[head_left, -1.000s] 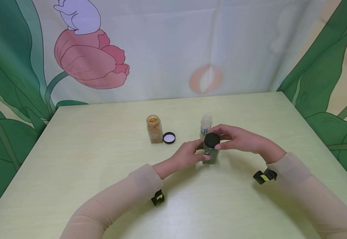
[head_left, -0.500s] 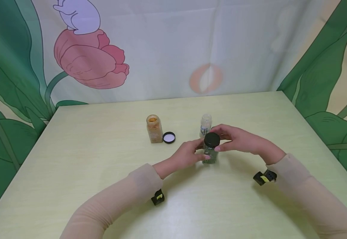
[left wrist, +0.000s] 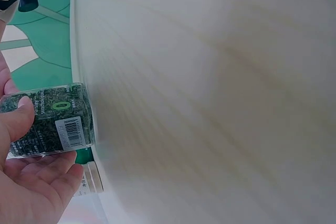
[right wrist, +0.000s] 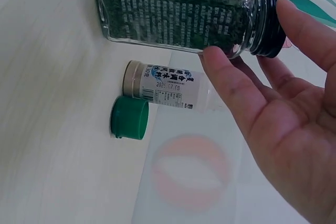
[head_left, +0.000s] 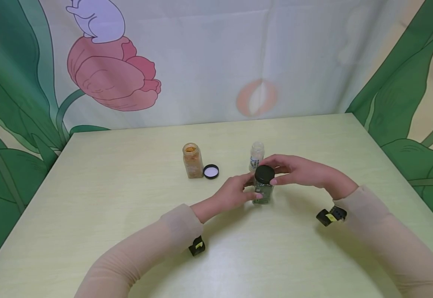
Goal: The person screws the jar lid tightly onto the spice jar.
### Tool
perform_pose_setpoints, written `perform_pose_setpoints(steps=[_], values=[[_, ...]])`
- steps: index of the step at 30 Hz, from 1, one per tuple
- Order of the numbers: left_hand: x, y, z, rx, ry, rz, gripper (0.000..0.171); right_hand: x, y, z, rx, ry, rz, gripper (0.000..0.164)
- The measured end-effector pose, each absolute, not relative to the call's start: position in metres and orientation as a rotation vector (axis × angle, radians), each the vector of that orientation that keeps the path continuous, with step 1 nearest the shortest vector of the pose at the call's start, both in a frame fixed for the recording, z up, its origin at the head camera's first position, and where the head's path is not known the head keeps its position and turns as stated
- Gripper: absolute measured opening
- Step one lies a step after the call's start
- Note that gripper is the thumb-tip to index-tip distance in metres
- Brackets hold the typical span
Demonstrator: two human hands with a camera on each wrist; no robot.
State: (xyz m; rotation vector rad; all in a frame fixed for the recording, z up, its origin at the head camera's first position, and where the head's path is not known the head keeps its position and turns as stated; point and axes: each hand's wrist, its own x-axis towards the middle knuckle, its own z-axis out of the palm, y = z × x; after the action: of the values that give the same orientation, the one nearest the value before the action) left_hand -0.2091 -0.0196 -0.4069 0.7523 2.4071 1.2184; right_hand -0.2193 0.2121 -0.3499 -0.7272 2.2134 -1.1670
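The right hand point(head_left: 301, 171) has shifted slightly at the black lid point(head_left: 264, 174).

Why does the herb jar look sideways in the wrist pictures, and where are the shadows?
Head view: herb jar stands upright, soft shadows lie below both sleeves on the table, pale glare near the bottom; left wrist view: sideways, probably because the picture is turned; right wrist view: sideways too.

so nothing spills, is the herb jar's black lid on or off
On: the black lid covers the mouth of the herb jar, and the right hand holds it. Whether it is loosened, I cannot tell.
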Motion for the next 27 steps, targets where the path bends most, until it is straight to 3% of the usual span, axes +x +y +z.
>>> perform_pose_setpoints(steps=[16,27], values=[[-0.2095,-0.0199,-0.4072,0.761,2.411,1.218,0.057,-0.2134,0.2048,-0.3541,-0.634,2.297,-1.219,0.048],[-0.2089,-0.0194,-0.4073,0.759,2.411,1.223,0.057,-0.2163,0.213,-0.3524,-0.731,2.216,-1.149,0.061]])
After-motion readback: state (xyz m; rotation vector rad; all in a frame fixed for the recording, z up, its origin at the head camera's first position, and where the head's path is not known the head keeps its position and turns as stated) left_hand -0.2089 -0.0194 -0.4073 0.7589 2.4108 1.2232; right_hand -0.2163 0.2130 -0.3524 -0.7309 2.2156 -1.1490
